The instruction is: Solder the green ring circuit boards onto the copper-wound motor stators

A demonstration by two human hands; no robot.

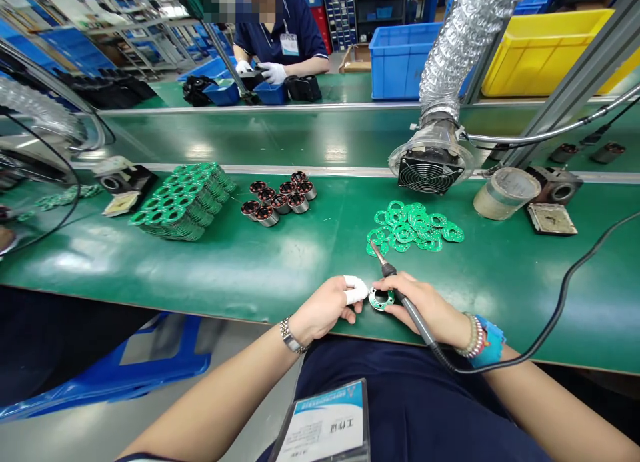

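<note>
My right hand (pixel 425 302) is closed around a soldering iron (pixel 413 315), whose tip points up and left over the bench. Thumb and fingers of the same hand also grip a small ring-shaped green circuit board (pixel 381 299) near the bench's front edge. Whether a motor part sits under this ring is hard to see. My left hand (pixel 330 305), with white coverings on its fingers, is curled at the ring's left edge; anything between its fingertips is hidden. Beyond the iron's tip lies a loose pile of similar ring boards (pixel 415 227).
Copper-wound motor stators (pixel 280 201) and stacked green board panels (pixel 183 202) stand left. A fume-extractor fan (pixel 430 172) hangs behind the pile. Right are a round container (pixel 505 194) and an iron stand (pixel 555 192). The iron's cord (pixel 563 302) arcs right. A gloved co-worker (pixel 280 35) sits opposite.
</note>
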